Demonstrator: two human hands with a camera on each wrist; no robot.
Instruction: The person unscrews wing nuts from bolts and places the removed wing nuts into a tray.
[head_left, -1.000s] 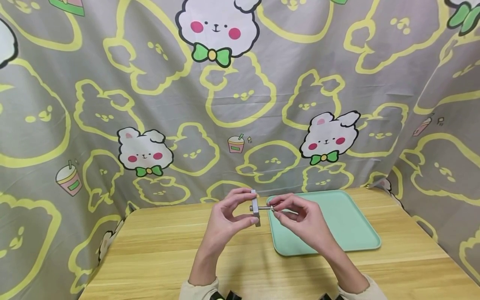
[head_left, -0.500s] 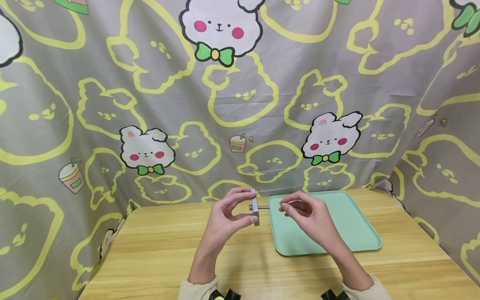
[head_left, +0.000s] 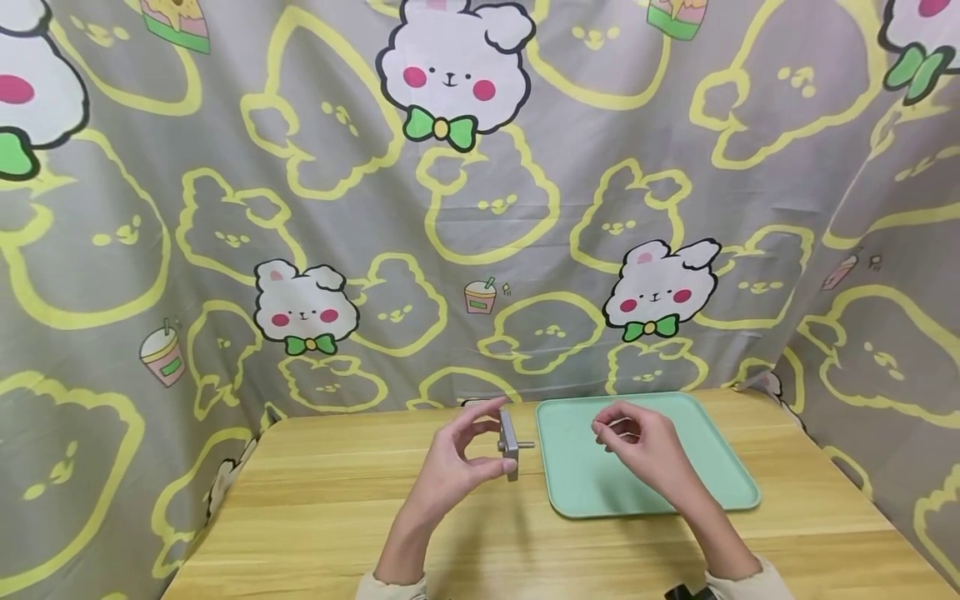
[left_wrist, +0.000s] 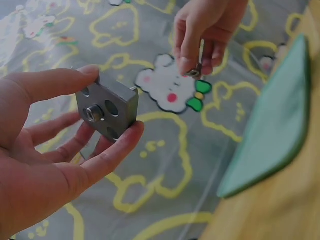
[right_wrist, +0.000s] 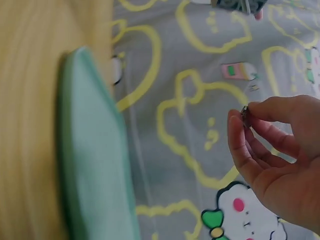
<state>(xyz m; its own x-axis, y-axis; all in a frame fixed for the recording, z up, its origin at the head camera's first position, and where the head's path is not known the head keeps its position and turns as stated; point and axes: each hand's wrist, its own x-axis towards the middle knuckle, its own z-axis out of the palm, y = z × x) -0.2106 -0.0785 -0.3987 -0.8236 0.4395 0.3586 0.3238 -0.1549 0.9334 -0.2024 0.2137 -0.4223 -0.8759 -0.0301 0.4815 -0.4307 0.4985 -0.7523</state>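
Observation:
My left hand [head_left: 457, 458] grips a grey square metal block [left_wrist: 112, 100] by its edges, between thumb and fingers. Several round holes pass through the block. A bolt [left_wrist: 94, 113] with a round head sits in its middle hole, and the shank sticks out on the far side toward the right hand. Apart from the block, my right hand [head_left: 637, 437] is raised over the green tray [head_left: 588, 500]. Its thumb and fingertips pinch a small ring-shaped metal piece [left_wrist: 194, 73]; whether this is a nut or a washer cannot be made out.
Both hands are above a wooden table [head_left: 337, 500]. The flat, low-rimmed tray lies on its right half toward the back. A grey patterned curtain [head_left: 405, 208] hangs behind the table and along both sides.
The right hand has drawn away from the bolt's end to the right, carrying the small metal piece. The left hand keeps its grip on the block, which has turned slightly.

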